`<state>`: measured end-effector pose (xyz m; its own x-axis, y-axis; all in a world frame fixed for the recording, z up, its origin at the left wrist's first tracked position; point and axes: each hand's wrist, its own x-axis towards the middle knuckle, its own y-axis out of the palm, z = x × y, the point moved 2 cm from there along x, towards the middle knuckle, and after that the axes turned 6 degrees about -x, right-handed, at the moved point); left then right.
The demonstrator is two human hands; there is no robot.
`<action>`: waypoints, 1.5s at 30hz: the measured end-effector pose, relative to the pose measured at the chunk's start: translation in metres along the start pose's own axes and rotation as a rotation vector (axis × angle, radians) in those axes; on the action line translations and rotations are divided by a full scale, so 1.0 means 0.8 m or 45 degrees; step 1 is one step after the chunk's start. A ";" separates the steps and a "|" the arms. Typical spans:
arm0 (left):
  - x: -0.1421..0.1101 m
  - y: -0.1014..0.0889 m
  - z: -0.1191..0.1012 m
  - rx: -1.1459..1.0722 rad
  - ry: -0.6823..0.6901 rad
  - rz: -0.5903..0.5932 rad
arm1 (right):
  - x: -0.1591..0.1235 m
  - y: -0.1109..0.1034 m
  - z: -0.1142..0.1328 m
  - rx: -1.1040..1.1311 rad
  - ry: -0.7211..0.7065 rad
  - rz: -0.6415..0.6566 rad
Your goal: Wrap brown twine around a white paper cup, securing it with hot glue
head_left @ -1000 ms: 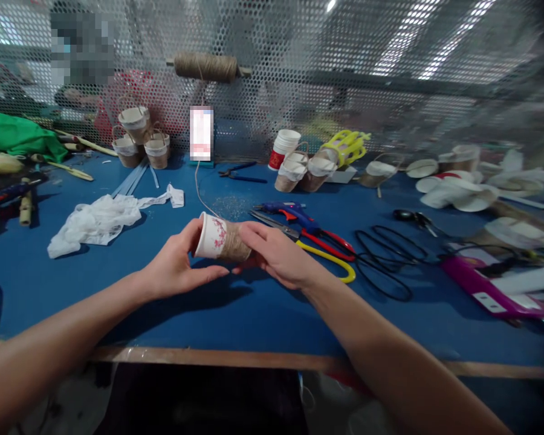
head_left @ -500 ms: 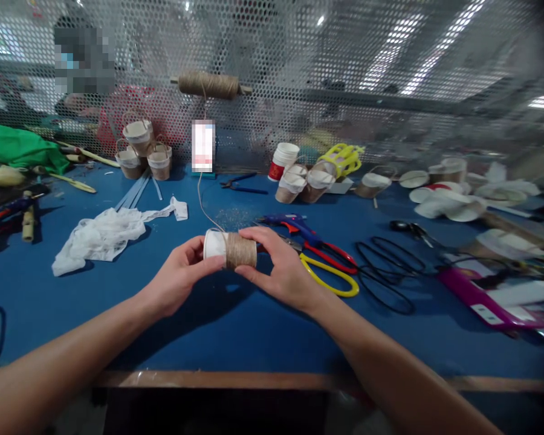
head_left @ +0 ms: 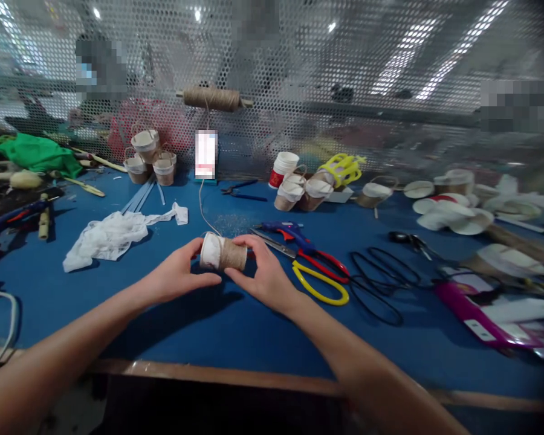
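A small paper cup [head_left: 212, 251] lies sideways between my hands above the table, with brown twine [head_left: 234, 254] wound around its right-hand part. My left hand [head_left: 174, 272] curls its fingers round the white left end, while its thumb stretches out below the cup. On the twine-wrapped end, my right hand [head_left: 265, 272] grips with fingers over the top and thumb beneath. A strand runs from the cup towards a twine roll [head_left: 212, 99] mounted on a rod at the mesh screen. Just right of my right hand lie scissors [head_left: 320, 284] with yellow and red handles.
On the blue table [head_left: 272, 344] are a blue glue gun [head_left: 290, 232], pliers [head_left: 242, 190], black cable [head_left: 381, 278] and crumpled white fabric [head_left: 106, 241]. Twine-wrapped cups [head_left: 164, 169] stand at the back. A purple power strip [head_left: 474, 314] lies right. A mesh screen [head_left: 276, 121] rises behind.
The cup has tilted and shifted slightly left with my hands. My left thumb has moved off the cup's side to below it. The whole view has shifted a little.
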<state>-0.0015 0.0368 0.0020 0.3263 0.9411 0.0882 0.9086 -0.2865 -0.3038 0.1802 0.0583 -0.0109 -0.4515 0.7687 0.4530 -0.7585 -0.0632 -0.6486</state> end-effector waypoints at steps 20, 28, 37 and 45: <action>0.028 -0.062 0.045 0.194 0.134 -0.116 | 0.000 0.033 -0.009 0.076 0.260 -0.157; 0.022 -0.017 0.047 -0.047 0.100 0.119 | 0.009 0.035 0.008 -0.169 0.154 0.022; 0.029 -0.007 0.023 0.011 0.013 0.140 | 0.052 -0.085 -0.053 -0.754 0.681 -0.036; 0.051 0.026 -0.009 0.030 0.000 0.194 | 0.052 -0.100 -0.122 -0.906 1.090 0.418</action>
<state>0.0326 0.0682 0.0059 0.4597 0.8872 0.0395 0.8424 -0.4216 -0.3356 0.2676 0.1572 0.0001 0.0942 0.9779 -0.1865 -0.1056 -0.1764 -0.9786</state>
